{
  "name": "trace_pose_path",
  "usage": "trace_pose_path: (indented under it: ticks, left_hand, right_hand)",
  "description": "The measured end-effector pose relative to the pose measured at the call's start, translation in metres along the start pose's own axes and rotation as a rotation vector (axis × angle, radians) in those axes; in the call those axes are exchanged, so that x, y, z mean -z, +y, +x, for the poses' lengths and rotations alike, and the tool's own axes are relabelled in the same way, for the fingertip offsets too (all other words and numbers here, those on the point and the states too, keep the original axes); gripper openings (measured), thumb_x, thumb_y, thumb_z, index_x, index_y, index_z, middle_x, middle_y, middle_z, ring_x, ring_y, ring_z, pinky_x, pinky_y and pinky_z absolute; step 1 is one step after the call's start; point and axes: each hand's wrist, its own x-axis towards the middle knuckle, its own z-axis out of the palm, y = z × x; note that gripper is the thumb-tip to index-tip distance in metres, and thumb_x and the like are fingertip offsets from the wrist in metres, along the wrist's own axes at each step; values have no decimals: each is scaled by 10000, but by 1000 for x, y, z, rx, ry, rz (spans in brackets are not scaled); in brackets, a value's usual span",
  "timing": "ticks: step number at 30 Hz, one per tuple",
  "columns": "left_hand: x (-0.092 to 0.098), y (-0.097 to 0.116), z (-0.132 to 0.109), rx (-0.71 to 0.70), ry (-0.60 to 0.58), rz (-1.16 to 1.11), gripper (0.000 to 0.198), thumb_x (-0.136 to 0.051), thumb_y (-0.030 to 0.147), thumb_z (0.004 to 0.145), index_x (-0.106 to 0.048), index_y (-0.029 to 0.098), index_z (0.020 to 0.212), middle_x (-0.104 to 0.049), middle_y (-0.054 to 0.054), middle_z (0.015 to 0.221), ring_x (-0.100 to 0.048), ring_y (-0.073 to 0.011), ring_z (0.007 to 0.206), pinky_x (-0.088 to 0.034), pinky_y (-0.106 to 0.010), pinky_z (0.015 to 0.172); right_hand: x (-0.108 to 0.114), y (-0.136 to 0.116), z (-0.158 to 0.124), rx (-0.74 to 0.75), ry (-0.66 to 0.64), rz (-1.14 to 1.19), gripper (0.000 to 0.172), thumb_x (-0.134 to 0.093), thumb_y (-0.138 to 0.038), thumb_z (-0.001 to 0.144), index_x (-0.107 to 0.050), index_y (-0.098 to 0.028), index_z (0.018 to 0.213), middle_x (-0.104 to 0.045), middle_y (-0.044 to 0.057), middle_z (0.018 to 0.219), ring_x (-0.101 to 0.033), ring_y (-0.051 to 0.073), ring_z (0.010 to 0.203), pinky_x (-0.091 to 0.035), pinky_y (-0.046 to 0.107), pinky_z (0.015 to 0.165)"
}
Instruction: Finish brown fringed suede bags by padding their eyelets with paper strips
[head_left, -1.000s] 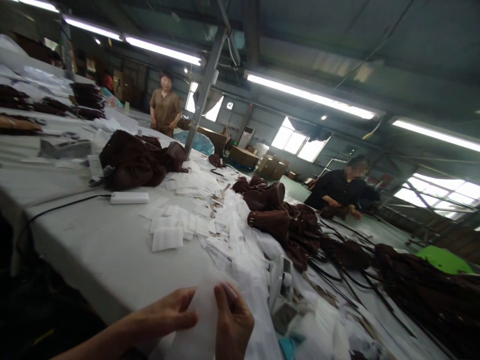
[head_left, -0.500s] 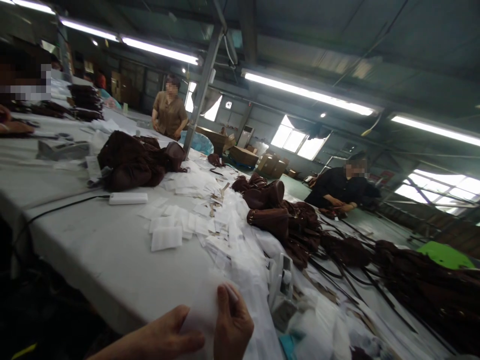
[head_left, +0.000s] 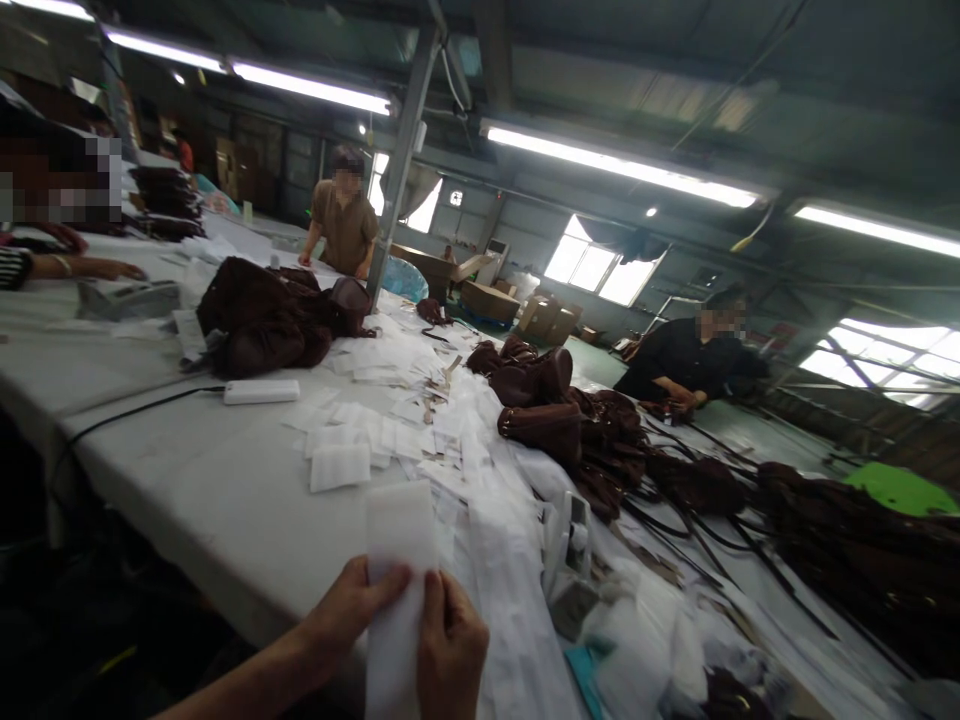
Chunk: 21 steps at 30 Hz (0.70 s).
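Observation:
Close to me, above the table's front edge, a long white strip of thin, foam-like sheet [head_left: 401, 525] stands up between my hands. My left hand [head_left: 346, 615] pinches its left edge, thumb lying across the front. At the right edge, my right hand [head_left: 454, 640] is closed on the same strip with curled fingers. Its lower end runs out of the picture. Beyond it on the table lie several small white sheets [head_left: 341, 466] in a loose pile. A white tape dispenser [head_left: 568, 555] is to the right of my right hand.
Dark brown leather bags [head_left: 540, 430] and straps cover the table's right side. Another bag heap [head_left: 270, 315] is at left, beside a white box with a cable [head_left: 261, 392] and a grey tape dispenser [head_left: 129, 298]. Crumpled plastic [head_left: 637, 640] lies front right. Co-workers stand around the table.
The strip, blurred before, is now upright and clear. My left hand has moved up to its edge; my right hand has shifted slightly left and down. A co-worker's hand has reached in at far left.

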Motion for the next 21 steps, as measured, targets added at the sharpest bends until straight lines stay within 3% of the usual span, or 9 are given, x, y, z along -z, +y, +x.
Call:
trace_pose_path:
  ticks: [2,4,5,7,10,13,17,21]
  left_hand:
    - [16,24,9,-159,56,163,487,-617,537,788,-643,128,1050,-694,-102,930,-636,-243,809,-511,-356,734]
    - [31,56,17,-458,219,470,559,-622,522,790,-554,166,1216,-635,-120,1122,-606,-257,955,-481,-392,842]
    - [36,71,19,-593,192,652,584,-639,505,784,-530,177,1254,-607,-130,1184,-571,-268,1043,-438,-412,922]
    - [39,94,20,-708,-64,981,501,-645,481,789,-591,197,1199,-632,-125,1136,-559,-269,1054,-403,-405,957]
    - [32,100,19,-585,-515,1217,308,-611,469,818,-713,198,922,-688,-79,812,-599,-225,796,-449,-306,779]
    - [30,83,22,-307,-752,1113,347,-544,450,860,-698,183,701,-585,1,551,-474,-135,530,-384,-226,552]
    - [46,60,27,-80,-834,834,320,-560,420,836,-685,158,702,-535,41,548,-417,-102,516,-314,-194,478]
    - [60,52,26,-36,-825,803,281,-552,361,829,-680,155,687,-500,52,524,-399,-98,497,-287,-196,450]
  right_hand:
    - [9,-7,4,26,-74,-43,400,-452,-467,899,-645,-167,718,-625,18,631,-563,150,595,-414,208,544]
    - [14,-12,6,61,-144,-110,409,-452,-453,905,-618,-166,666,-579,3,579,-523,133,550,-369,211,511]
    - [14,-14,6,86,-179,-145,413,-451,-444,909,-612,-166,650,-562,-3,561,-509,126,532,-349,214,501]
    - [12,-16,6,152,-238,-196,401,-450,-422,918,-638,-163,676,-574,-1,559,-510,121,515,-331,221,503]
    - [8,-17,4,218,-304,-218,356,-456,-395,923,-699,-168,794,-642,19,611,-552,131,536,-342,228,535]
    - [10,-20,3,164,-351,-198,361,-485,-413,908,-733,-167,814,-649,26,609,-552,139,549,-349,223,523]
    - [15,-21,2,19,-534,-87,364,-526,-434,881,-753,-149,876,-668,22,663,-559,150,616,-382,208,533]
    - [15,-22,2,-60,-682,-21,361,-498,-416,893,-743,-156,949,-688,20,749,-578,171,701,-405,218,590]
